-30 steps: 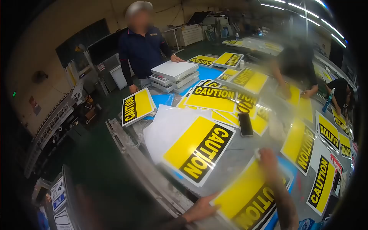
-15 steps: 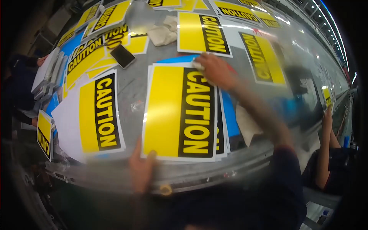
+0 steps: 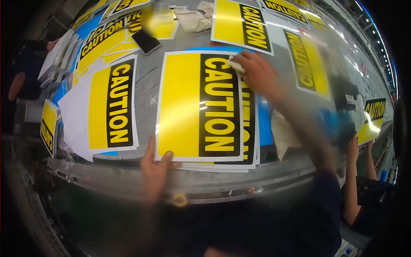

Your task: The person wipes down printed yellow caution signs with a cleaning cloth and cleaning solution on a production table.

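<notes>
A yellow and black caution sign (image 3: 180, 107) lies at the top of a stack in front of me, its lettering running sideways. My left hand (image 3: 156, 169) grips its lower left corner, thumb on the face and fingers beneath. Pinched in my right hand (image 3: 261, 75) is a small whitish cloth (image 3: 236, 65), touching the sign's upper right edge. More of the stack (image 3: 250, 128) peeks out along the right and bottom, over a blue sheet (image 3: 265, 122). Left of it rests another caution sign (image 3: 99, 109) on white sheets.
A phone (image 3: 146, 42) and crumpled cloths (image 3: 192, 20) lie farther back among more signs (image 3: 242, 25). A beige cloth (image 3: 284, 132) is beside my right forearm. At the right, another person's hands (image 3: 353, 147) hold a sign (image 3: 371, 124); someone else stands at the left.
The top sign has shifted up and left over the stack, baring more of the sign beneath. My right hand with the cloth is slightly farther right. The co-worker's sign on the right now faces me more.
</notes>
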Tool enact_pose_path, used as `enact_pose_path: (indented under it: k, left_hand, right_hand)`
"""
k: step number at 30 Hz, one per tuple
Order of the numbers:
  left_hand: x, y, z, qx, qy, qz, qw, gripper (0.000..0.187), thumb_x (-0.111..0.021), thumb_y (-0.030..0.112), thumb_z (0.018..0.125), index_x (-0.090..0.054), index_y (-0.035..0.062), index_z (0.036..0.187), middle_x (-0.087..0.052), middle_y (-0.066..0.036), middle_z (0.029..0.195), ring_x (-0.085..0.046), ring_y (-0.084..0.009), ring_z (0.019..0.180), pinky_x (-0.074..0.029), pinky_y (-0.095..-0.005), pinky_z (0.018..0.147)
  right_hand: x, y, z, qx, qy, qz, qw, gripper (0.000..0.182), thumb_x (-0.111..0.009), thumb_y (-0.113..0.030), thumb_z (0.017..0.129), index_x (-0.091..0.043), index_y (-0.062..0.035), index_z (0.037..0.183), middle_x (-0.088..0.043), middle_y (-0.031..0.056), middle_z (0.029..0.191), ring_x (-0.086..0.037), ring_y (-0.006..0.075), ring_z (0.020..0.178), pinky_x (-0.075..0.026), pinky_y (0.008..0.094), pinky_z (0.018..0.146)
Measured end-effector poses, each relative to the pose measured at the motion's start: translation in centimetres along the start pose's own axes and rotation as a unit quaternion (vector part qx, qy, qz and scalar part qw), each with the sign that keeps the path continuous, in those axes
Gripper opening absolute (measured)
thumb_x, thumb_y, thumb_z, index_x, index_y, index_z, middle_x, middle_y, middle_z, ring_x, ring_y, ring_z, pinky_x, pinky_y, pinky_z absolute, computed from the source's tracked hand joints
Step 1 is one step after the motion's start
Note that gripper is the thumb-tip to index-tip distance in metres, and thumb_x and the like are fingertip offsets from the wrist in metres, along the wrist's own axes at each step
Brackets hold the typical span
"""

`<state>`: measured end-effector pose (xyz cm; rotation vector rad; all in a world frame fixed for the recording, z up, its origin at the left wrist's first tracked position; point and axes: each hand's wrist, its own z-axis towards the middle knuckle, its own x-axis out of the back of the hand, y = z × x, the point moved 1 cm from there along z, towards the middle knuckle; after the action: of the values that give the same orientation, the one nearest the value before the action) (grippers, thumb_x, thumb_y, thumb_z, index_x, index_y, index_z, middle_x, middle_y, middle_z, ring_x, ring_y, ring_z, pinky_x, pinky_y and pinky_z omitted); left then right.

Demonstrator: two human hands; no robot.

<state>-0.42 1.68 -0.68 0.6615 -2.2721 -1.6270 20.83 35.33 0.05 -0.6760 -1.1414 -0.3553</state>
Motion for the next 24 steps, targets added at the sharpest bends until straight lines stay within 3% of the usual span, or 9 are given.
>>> enact_pose_path:
  k: [5,7,8,9,10,11,17,21,24]
  left_hand:
    - [0.0,-0.1,0.3,0.004,-0.009,-0.024,1.000,0.071,-0.067,0.003,0.105,-0.032,-0.0042,0.166,-0.061,-0.020,0.147,-0.072,-0.0251,0.118,-0.070,-0.0343,0.085]
    - [0.1,-0.2,0.3,-0.001,-0.015,-0.011,1.000,0.072,-0.068,0.004,0.105,-0.032,-0.0042,0.166,-0.062,-0.020,0.147,-0.072,-0.0249,0.118,-0.070,-0.0343,0.086]
    - [0.2,-0.2,0.3,0.006,-0.014,-0.005,1.000,0.073,-0.068,0.004,0.105,-0.031,-0.0043,0.166,-0.062,-0.020,0.147,-0.072,-0.0248,0.117,-0.070,-0.0338,0.087]
    - [0.3,-0.6,0.1,0.004,-0.013,-0.012,1.000,0.073,-0.068,0.004,0.105,-0.030,-0.0042,0.166,-0.061,-0.020,0.148,-0.072,-0.0249,0.118,-0.070,-0.0339,0.087]
    - [0.5,-1.0,0.0,0.001,-0.016,-0.017,1.000,0.073,-0.068,0.005,0.105,-0.030,-0.0042,0.166,-0.061,-0.020,0.148,-0.072,-0.0251,0.118,-0.070,-0.0339,0.087]
    - [0.7,-1.0,0.3,-0.007,-0.022,-0.022,1.000,0.073,-0.068,0.005,0.105,-0.030,-0.0041,0.167,-0.060,-0.020,0.149,-0.072,-0.0252,0.119,-0.070,-0.0339,0.087]
    - [1.4,-0.5,0.5,0.079,-0.123,-0.148,0.978,0.078,-0.066,0.001,0.103,-0.027,0.0025,0.170,-0.057,-0.012,0.155,-0.065,-0.0201,0.132,-0.061,-0.0343,0.105]
    - [1.9,-0.8,-0.5,0.106,-0.111,-0.172,0.973,0.074,-0.067,0.002,0.104,-0.031,0.0025,0.168,-0.057,-0.011,0.155,-0.065,-0.0208,0.133,-0.060,-0.0357,0.107]
    - [1.7,-1.0,0.3,0.088,-0.135,-0.211,0.964,0.075,-0.068,0.001,0.104,-0.030,0.0013,0.168,-0.057,-0.012,0.154,-0.064,-0.0221,0.135,-0.059,-0.0392,0.109]
  right_hand:
    - [-4.3,-16.1,-9.4,0.299,-0.042,0.122,0.945,0.042,-0.074,-0.004,0.083,-0.071,-0.0112,0.124,-0.071,0.0076,0.115,-0.071,0.0286,0.104,-0.058,0.0419,0.091]
    - [-5.4,-15.8,-9.3,0.273,-0.037,0.088,0.957,0.036,-0.072,-0.005,0.084,-0.070,-0.0101,0.119,-0.070,0.0085,0.111,-0.072,0.0288,0.101,-0.058,0.0420,0.087]
    - [-5.6,-13.5,-7.3,0.171,-0.101,0.033,0.979,0.033,-0.074,-0.004,0.085,-0.069,-0.0090,0.117,-0.070,0.0103,0.113,-0.071,0.0308,0.101,-0.058,0.0410,0.085]
    - [-4.4,-10.4,-5.1,0.156,0.005,0.033,0.987,0.036,-0.076,-0.011,0.087,-0.066,-0.0040,0.121,-0.068,0.0125,0.111,-0.069,0.0269,0.105,-0.058,0.0402,0.083]
    - [-4.2,-9.4,-3.9,0.007,-0.017,0.169,0.985,0.040,-0.079,-0.010,0.085,-0.067,-0.0047,0.123,-0.068,0.0126,0.110,-0.069,0.0286,0.104,-0.058,0.0416,0.084]
    - [-2.8,-8.3,-2.7,0.068,0.011,0.024,0.997,0.041,-0.078,-0.009,0.086,-0.067,-0.0062,0.125,-0.067,0.0118,0.109,-0.068,0.0282,0.105,-0.057,0.0422,0.085]
    - [-5.9,-20.1,-8.3,0.311,-0.028,0.127,0.942,0.035,-0.072,-0.009,0.081,-0.066,-0.0097,0.115,-0.062,0.0085,0.111,-0.063,0.0272,0.104,-0.052,0.0416,0.091]
    - [-6.4,-15.8,-4.5,0.212,-0.039,0.082,0.973,0.033,-0.069,-0.013,0.087,-0.066,-0.0047,0.118,-0.065,0.0108,0.110,-0.063,0.0293,0.104,-0.052,0.0410,0.084]
    - [-6.6,-19.8,-7.0,0.279,-0.028,0.184,0.942,0.032,-0.068,-0.012,0.088,-0.066,-0.0051,0.120,-0.065,0.0104,0.110,-0.063,0.0295,0.103,-0.051,0.0411,0.085]
